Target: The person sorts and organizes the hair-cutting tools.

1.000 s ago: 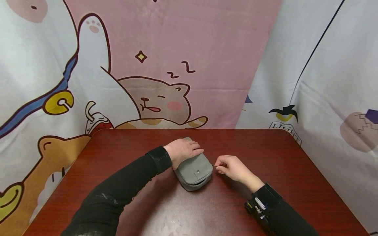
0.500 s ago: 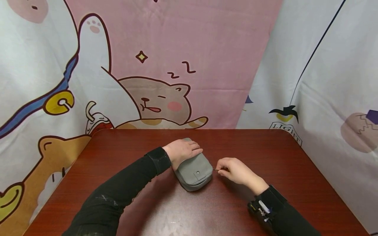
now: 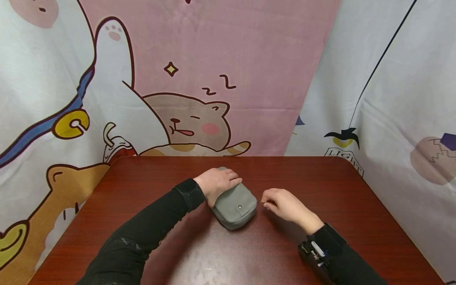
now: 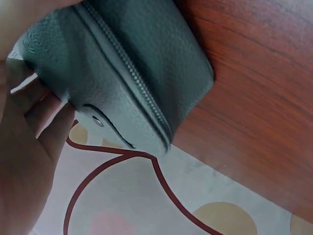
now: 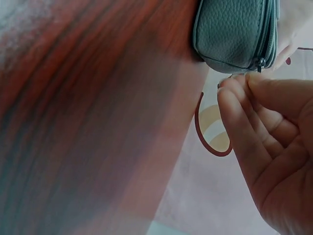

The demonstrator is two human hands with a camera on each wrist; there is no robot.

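A small grey-green zippered pouch [image 3: 230, 209] lies on the table, with a round metal snap [image 3: 240, 206] on its flap. Across its far part my left hand [image 3: 216, 184] holds it, thumb on one side and fingers on the other. The left wrist view shows the closed zipper teeth [image 4: 128, 68] running along the pouch side. At the pouch's right edge, my right hand [image 3: 283, 204] pinches the zipper pull [image 5: 261, 63] between thumb and index finger. The tip of the pull is hidden by those fingers.
The reddish-brown wooden table [image 3: 320, 182] reaches back to a cloth backdrop [image 3: 263, 71] with cartoon animals. Black sleeves cover both arms, and a small device [image 3: 315, 251] sits on the right wrist.
The dark gap along the pouch's front edge has narrowed and closed. My right hand has shifted slightly, still pinching the zipper pull, while the left hand has moved slightly left.
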